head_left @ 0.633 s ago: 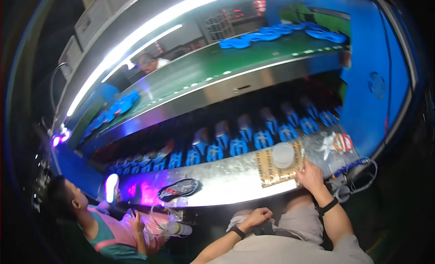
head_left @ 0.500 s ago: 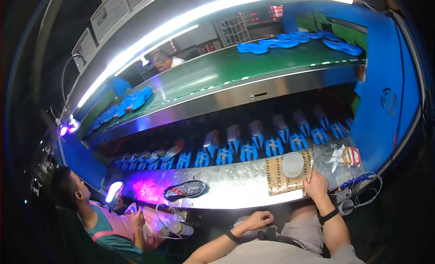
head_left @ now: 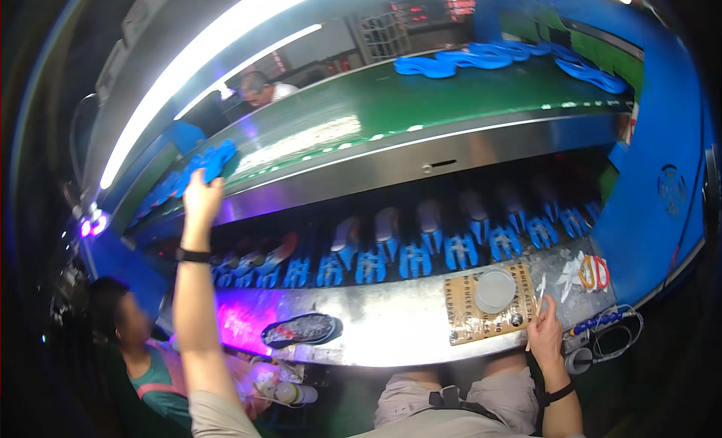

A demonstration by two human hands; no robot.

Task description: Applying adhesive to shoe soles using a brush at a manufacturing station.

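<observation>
"What's the right hand (head_left: 546, 334) doing?"
"On the near side of the green conveyor belt (head_left: 451, 99), its fingers are curling closely around a thin stick (head_left: 540, 299)."
"And the left hand (head_left: 203, 199)?"
"It's meeting the blue shoe soles (head_left: 219, 159) lying on the belt's left end. Its fingertips are hiding, so I can't tell their spread or grip."
"How are soles handling?"
"Probably light, rubbery, bendy; pinching both side edges should be working best."

Operator Arm and Hand Position

The left arm (head_left: 198, 317) extends far forward, nearly straight. The left hand (head_left: 202, 203) points its fingers forward, thumb on the inner side; its grip cannot be determined. The right forearm (head_left: 564, 414) is low, near the body. The right hand (head_left: 547, 336) is curled in a grip. The hands are well apart.
</observation>
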